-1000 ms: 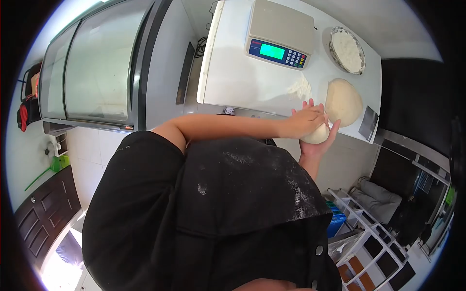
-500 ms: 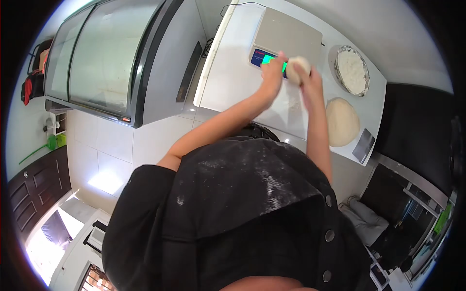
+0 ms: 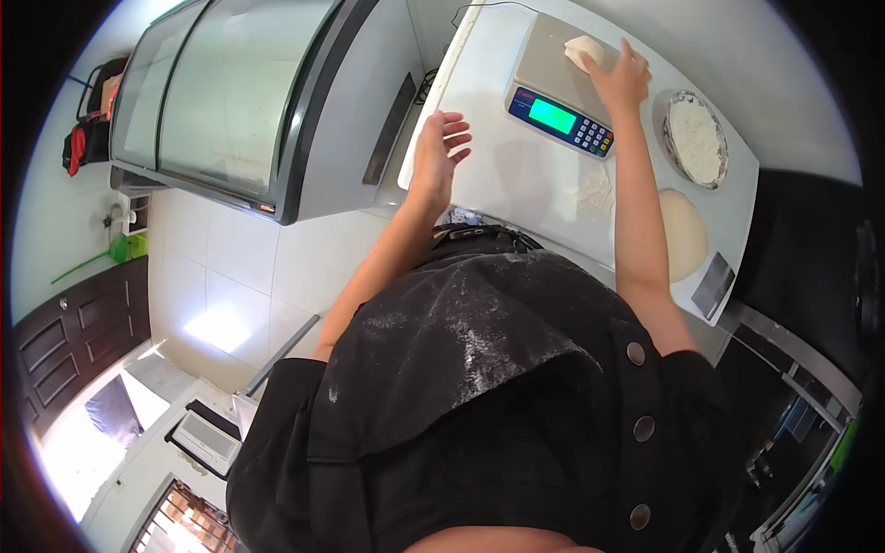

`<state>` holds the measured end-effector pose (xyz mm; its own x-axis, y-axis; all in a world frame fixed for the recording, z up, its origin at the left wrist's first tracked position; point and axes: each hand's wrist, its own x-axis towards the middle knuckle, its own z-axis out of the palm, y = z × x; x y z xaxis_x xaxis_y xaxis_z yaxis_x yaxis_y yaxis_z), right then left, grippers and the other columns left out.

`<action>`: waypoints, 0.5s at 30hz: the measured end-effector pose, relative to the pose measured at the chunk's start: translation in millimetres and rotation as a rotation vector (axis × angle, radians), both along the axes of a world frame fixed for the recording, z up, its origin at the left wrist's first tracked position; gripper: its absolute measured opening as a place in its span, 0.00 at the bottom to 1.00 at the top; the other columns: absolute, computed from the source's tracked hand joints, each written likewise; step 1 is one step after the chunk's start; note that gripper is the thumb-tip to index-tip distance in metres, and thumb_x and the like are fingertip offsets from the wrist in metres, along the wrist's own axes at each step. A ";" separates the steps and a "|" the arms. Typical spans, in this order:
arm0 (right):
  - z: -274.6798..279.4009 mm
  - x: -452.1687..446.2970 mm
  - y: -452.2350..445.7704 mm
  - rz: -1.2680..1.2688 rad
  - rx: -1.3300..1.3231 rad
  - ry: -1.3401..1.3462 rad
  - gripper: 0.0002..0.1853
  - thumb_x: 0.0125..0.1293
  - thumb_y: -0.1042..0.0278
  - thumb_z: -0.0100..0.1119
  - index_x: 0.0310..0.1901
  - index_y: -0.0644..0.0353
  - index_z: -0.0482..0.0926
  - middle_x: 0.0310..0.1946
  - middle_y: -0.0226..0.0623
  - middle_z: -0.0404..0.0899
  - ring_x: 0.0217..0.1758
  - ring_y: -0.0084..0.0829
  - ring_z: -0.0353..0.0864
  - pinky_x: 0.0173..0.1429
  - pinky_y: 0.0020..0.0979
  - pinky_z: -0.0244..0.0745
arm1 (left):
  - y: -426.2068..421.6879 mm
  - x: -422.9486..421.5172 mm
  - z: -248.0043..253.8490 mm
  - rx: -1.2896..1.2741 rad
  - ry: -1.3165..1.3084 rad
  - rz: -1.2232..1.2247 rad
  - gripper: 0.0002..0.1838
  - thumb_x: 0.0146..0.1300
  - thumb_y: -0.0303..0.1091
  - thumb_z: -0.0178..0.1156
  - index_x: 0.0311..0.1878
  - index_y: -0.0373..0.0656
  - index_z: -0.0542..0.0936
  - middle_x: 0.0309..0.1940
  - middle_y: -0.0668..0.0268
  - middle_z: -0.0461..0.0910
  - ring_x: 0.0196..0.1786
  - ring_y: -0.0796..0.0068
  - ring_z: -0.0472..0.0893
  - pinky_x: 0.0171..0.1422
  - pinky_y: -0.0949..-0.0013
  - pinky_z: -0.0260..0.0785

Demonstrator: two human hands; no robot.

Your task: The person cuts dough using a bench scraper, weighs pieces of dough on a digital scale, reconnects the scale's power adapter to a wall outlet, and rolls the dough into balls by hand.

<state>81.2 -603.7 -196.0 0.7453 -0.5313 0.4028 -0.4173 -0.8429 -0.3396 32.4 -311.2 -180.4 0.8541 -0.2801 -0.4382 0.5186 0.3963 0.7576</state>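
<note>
A piece of pale dough (image 3: 583, 52) rests on the beige plate of a digital kitchen scale (image 3: 553, 81), whose green display is lit. My right hand (image 3: 621, 85) is over the scale's right side, fingers spread, with the thumb at the dough's edge; whether it touches cannot be made out. Above the table's left edge, my left hand (image 3: 437, 155) is open and holds nothing. A large mass of dough (image 3: 684, 238) lies to the right of my right forearm, partly hidden by it.
On the right of the white table (image 3: 516, 198) is a bowl of flour (image 3: 698, 140), with a dark flat object (image 3: 713, 284) at the near corner. Loose flour (image 3: 595, 192) dusts the tabletop. A glass-topped display freezer (image 3: 230, 101) stands to the left.
The dough piece went from between my hands onto the scale plate. My right hand reached farther over the scale, and my left hand drew back to the left and opened.
</note>
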 end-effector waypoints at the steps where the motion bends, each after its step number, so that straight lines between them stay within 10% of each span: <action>1: -1.7 -18.8 -0.5 -0.016 0.002 -0.003 0.36 0.52 0.45 0.62 0.59 0.55 0.66 0.57 0.41 0.64 0.56 0.45 0.65 0.58 0.48 0.63 | 7.1 3.1 -4.9 -0.015 -0.001 0.007 0.15 0.67 0.45 0.44 0.39 0.42 0.72 0.36 0.63 0.71 0.42 0.73 0.69 0.49 0.71 0.61; 8: -21.9 -206.0 89.1 0.075 0.156 -0.227 0.18 0.58 0.72 0.54 0.51 0.62 0.71 0.46 0.40 0.72 0.49 0.39 0.69 0.57 0.34 0.62 | 18.9 26.3 -27.5 0.013 0.020 -0.177 0.12 0.67 0.39 0.48 0.29 0.46 0.71 0.25 0.69 0.71 0.34 0.76 0.71 0.46 0.73 0.62; 15: -48.8 -281.1 155.6 -0.274 0.386 -0.256 0.15 0.59 0.74 0.51 0.49 0.63 0.72 0.46 0.41 0.71 0.48 0.38 0.69 0.56 0.33 0.63 | -31.2 19.7 -21.2 -0.002 -0.069 -0.583 0.14 0.66 0.40 0.50 0.26 0.45 0.72 0.23 0.69 0.71 0.33 0.77 0.72 0.45 0.74 0.63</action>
<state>-199.9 -448.1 -244.8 0.4622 -0.8378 0.2904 -0.4672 -0.5085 -0.7233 52.1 -342.4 -201.6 0.5853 -0.7133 -0.3855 0.6007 0.0622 0.7971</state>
